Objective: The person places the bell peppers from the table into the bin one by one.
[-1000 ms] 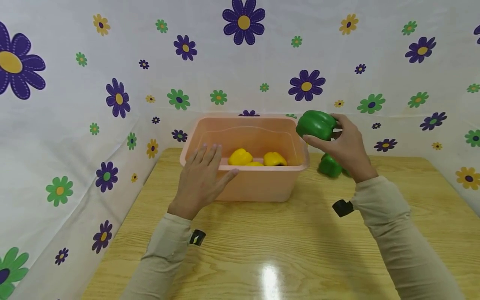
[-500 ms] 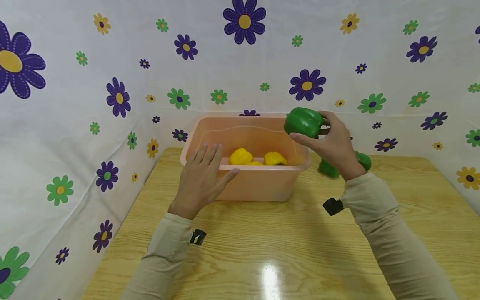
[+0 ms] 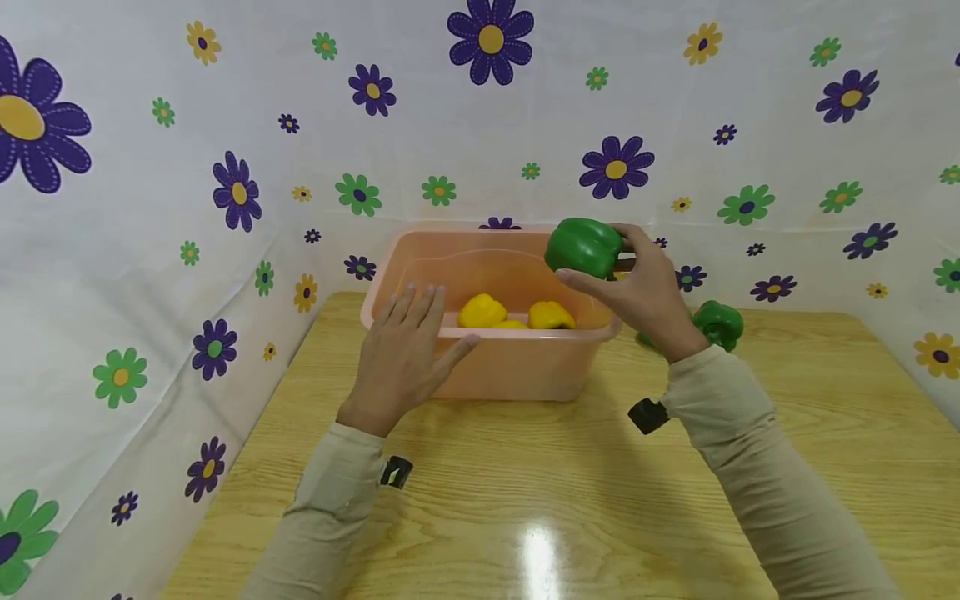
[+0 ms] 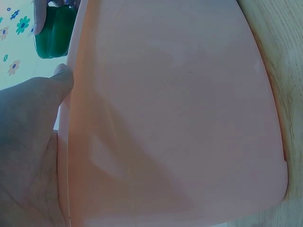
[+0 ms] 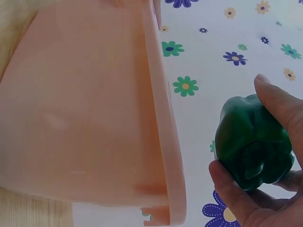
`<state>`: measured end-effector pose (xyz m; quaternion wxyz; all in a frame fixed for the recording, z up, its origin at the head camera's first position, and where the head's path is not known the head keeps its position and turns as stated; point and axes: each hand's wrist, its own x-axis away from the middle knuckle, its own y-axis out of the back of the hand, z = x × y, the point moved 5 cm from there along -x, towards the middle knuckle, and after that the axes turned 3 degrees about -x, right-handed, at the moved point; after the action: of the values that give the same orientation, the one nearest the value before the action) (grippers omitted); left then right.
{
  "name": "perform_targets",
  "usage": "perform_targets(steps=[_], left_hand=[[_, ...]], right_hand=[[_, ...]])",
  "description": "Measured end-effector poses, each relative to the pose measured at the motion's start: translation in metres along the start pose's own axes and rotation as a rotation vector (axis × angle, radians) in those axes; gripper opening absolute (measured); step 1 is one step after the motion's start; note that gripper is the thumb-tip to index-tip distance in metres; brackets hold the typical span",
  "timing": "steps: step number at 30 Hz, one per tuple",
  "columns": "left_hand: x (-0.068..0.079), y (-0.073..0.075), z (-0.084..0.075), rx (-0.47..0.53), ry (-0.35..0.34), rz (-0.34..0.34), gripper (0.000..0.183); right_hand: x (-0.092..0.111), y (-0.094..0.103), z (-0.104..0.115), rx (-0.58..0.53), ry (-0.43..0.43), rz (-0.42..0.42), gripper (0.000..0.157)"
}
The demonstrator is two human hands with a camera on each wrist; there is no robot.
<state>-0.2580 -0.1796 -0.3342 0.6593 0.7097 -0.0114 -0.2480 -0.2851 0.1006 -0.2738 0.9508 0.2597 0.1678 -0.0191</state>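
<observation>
A green bell pepper [image 3: 583, 247] is held between the thumb and fingers of my right hand [image 3: 648, 287], above the right part of a peach plastic bin [image 3: 517, 367]. In the right wrist view the same pepper [image 5: 253, 139] hangs beyond the bin's rim, its stem end toward the camera. My left hand [image 3: 401, 354] rests with straight, spread fingers on the bin's front left rim. Inside the bin lie a yellow bell pepper [image 3: 482, 312] at the left, another yellow pepper [image 3: 551, 316] at the right, and a third, mostly hidden by the front wall.
Right of the bin, a green pepper [image 3: 718, 323] sits on the wooden table [image 3: 480, 492], with another mostly hidden behind my right hand. A white cloth [image 3: 420, 108] printed with flowers hangs behind and along the left side. Each sleeve cuff carries a small black camera.
My right hand has moved left with the green pepper, from the bin's right edge to over its right part. The left hand has stayed on the rim.
</observation>
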Motion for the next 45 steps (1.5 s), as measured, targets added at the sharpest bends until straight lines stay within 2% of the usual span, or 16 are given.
perform_targets(steps=[9,26,33,45], left_hand=[[0.000,0.000,0.000,-0.002,0.005,0.022,0.089],[0.000,0.000,0.000,-0.006,0.002,0.008,0.089],[0.000,0.001,-0.001,-0.001,-0.002,0.002,0.088],[0.000,0.001,-0.001,-0.016,-0.008,-0.008,0.085]], right_hand=[[-0.001,-0.009,0.003,-0.050,0.002,0.028,0.086],[-0.003,-0.017,0.008,-0.012,0.054,0.042,0.082],[-0.003,-0.017,0.008,-0.034,0.040,0.047,0.085],[-0.002,-0.006,-0.001,-0.054,-0.029,0.027,0.090]])
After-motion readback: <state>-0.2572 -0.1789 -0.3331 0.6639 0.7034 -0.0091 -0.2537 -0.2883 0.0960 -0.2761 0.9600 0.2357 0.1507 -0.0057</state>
